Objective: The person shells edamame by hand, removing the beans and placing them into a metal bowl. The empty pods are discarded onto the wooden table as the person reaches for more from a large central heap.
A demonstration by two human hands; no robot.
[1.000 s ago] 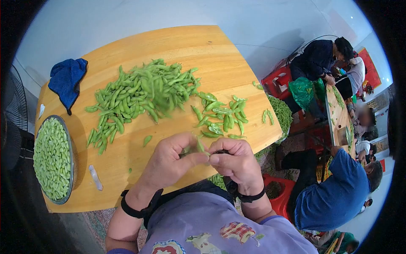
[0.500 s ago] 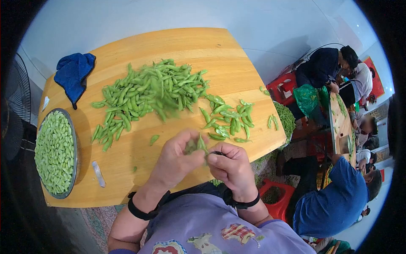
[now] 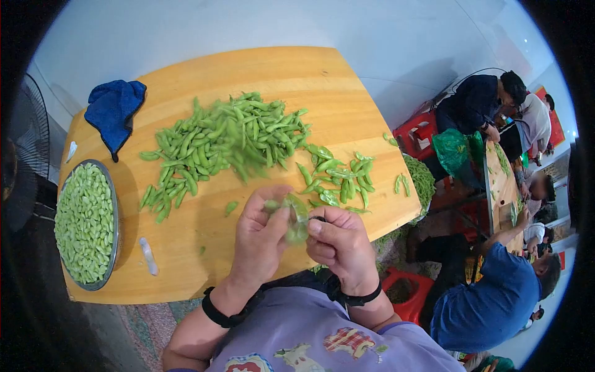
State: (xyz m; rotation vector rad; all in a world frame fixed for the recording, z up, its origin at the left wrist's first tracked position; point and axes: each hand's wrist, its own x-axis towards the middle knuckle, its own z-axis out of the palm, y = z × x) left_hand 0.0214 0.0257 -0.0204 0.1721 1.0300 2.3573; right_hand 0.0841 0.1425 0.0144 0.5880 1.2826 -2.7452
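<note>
Over the table's front edge, my left hand (image 3: pixel 259 232) is closed on a green soybean pod (image 3: pixel 297 217), pinched between thumb and fingers and slightly blurred. My right hand (image 3: pixel 339 245) is closed close beside it, a small dark object (image 3: pixel 318 219) showing between thumb and forefinger; its kind I cannot tell. Beyond my hands lies a big heap of unopened pods (image 3: pixel 217 139). Flatter, glossy pods (image 3: pixel 338 173) are spread at the heap's right. At the left, a round metal bowl (image 3: pixel 116 217) is filled with shelled green beans (image 3: pixel 85 226).
On the wooden table (image 3: pixel 186 260) are a blue cloth (image 3: pixel 114 111) and a small pale strip (image 3: pixel 149 256). A fan (image 3: pixel 31 130) stands at the left. Right of the table are a basket of pods (image 3: pixel 421 180), a red stool (image 3: pixel 409 294) and several people working at another table (image 3: pixel 499 186).
The pod in my left hand has turned and now shows its broad side near my right fingers. The whole view has shifted slightly. A person at the right has stretched an arm over their table.
</note>
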